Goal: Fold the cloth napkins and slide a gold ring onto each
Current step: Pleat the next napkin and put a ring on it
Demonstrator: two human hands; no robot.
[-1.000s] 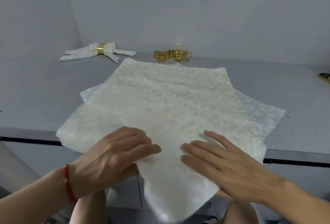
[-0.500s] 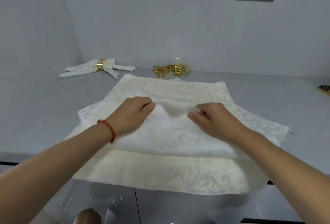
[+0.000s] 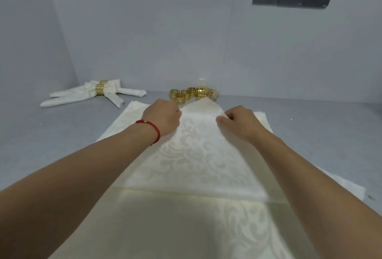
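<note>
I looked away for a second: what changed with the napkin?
Both hands, left hand and right hand, pinched the top napkin's near corner and carried it away from the person, toward the gold rings. Finished napkin and rings stayed put.

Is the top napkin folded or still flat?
Partly folded. Both hands, left hand and right hand, pinch the top napkin, its near corner carried over to the far side, fold line nearest the camera.

Both hands, left (image 3: pixel 163 117) and right (image 3: pixel 240 123), have carried the top napkin's (image 3: pixel 198 155) near corner from the surface's front edge across to the far side, beside the gold rings (image 3: pixel 192 94).
</note>
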